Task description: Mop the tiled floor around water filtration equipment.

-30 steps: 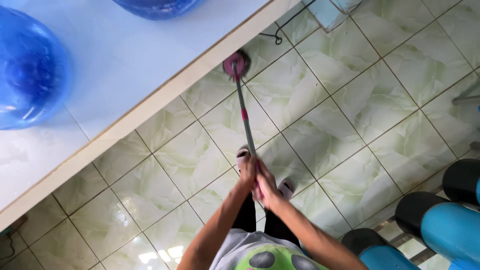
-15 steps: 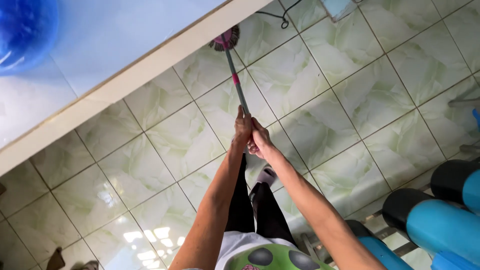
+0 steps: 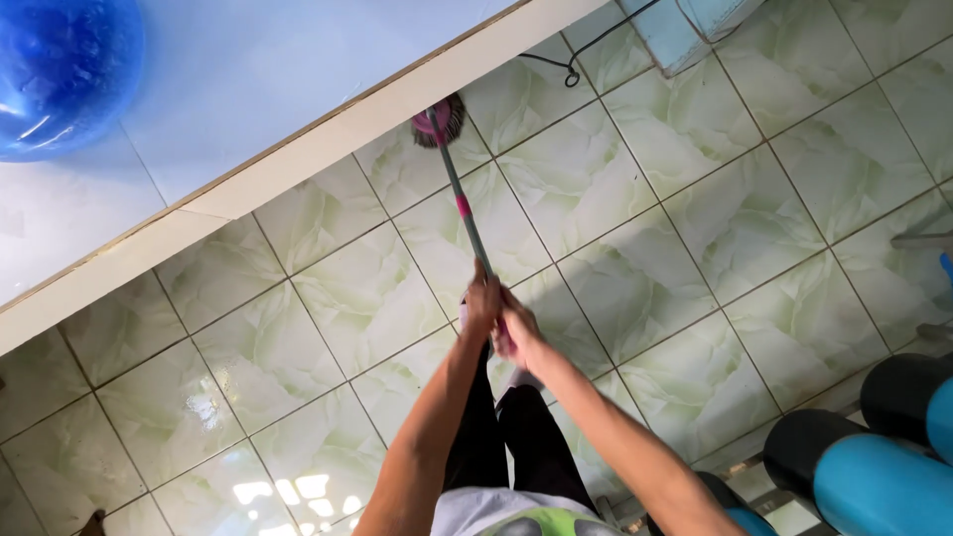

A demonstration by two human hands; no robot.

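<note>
centrally, left hand point(image 3: 483, 298) and right hand point(image 3: 518, 333) both clasp the mop handle point(image 3: 462, 208), left nearer its head point(image 3: 439, 119), apparently touching the white ledge point(image 3: 328, 129) at upper centre, shaft running up-left.

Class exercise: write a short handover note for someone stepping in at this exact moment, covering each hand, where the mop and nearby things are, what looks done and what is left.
Left hand: closed round the mop handle, the higher grip.
Right hand: closed round the same handle just below it.
Mop head: on the tiled floor, against the base of the white raised ledge.
Nearby: blue water jug on the ledge, black cable on the floor, blue rolls at lower right.
Done: tiles at lower left shine, possibly wet.
Left: cannot tell how much floor remains.
</note>
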